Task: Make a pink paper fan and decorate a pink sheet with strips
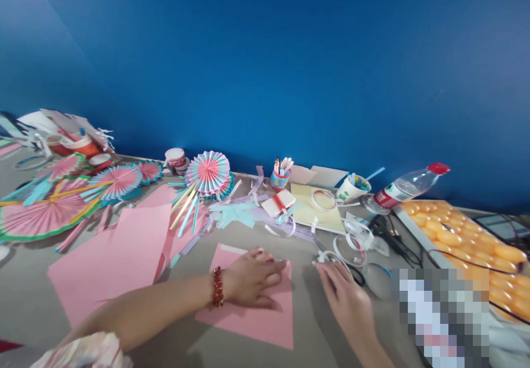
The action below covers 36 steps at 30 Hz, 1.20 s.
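My left hand [255, 278] lies on a pink sheet of paper [269, 326], its fingers apart and pressing it to the table. Along the sheet's far edge runs a narrow white strip [232, 249], partly covered by that hand. To the right, the fingers of my right hand [345, 296] are closed at the white handles of what look like scissors [325, 256], with a thin grey tip pointing away. Just beyond this hand lie tape rolls [351, 249]. Larger pink sheets [120, 257] spread out left of my left hand.
Pleated paper fans [207, 172] lie at the back and left. Strips of coloured paper [236, 213] litter the middle. A pen cup [280, 179], a paper cup [351, 187] and a tilted bottle [403, 190] stand towards the blue wall [265, 70]. Orange balloon-like rows [459, 235] fill the right.
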{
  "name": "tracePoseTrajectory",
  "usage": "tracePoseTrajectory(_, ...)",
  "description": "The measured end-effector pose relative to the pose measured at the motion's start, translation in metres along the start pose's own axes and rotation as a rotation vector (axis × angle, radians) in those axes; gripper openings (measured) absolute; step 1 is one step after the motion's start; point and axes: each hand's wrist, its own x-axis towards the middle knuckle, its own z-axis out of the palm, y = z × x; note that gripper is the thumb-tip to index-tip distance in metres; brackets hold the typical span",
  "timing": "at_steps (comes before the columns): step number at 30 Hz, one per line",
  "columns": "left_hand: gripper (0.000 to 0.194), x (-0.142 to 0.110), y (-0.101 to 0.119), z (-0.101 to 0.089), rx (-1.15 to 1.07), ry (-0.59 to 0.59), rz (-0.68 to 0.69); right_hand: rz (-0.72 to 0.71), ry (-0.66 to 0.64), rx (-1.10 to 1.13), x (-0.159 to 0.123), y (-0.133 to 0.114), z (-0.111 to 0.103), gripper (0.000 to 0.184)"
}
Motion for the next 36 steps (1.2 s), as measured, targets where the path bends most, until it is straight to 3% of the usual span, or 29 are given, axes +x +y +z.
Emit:
tracePoseTrajectory(4,0.063,0.003,0.000,-0.002,0.004,-0.025,0.023,-0.007,0.086,0.031,-0.008,0.007,-0.007,0.030)
tracePoseTrajectory(11,0.066,0.006,-0.003,0.001,-0.029,-0.036,-0.018,-0.158,0.085,-0.017,-0.002,-0.017,-0.003,0.032)
tracePoseTrajectory(15,0.049,0.007,0.001,-0.012,-0.180,0.111,-0.189,-0.182,0.047,0.087,0.010,-0.032,-0.016,0.030)
tracePoseTrajectory(18,0.027,0.005,0.011,-0.030,-0.465,0.319,-0.365,-0.155,-0.052,0.259,0.015,-0.046,-0.027,0.028)
tracePoseTrajectory(22,0.019,0.003,0.023,-0.056,-0.756,0.435,-0.411,-0.124,-0.115,0.410,0.016,-0.062,-0.035,0.026)
tracePoseTrajectory(30,0.011,0.004,0.028,-0.069,-0.755,0.432,-0.437,-0.113,-0.176,0.565,0.017,-0.078,-0.035,0.027)
tracePoseTrajectory(36,0.009,-0.001,0.030,-0.080,-0.736,0.438,-0.461,0.056,-0.203,0.605,0.017,-0.089,-0.036,0.020)
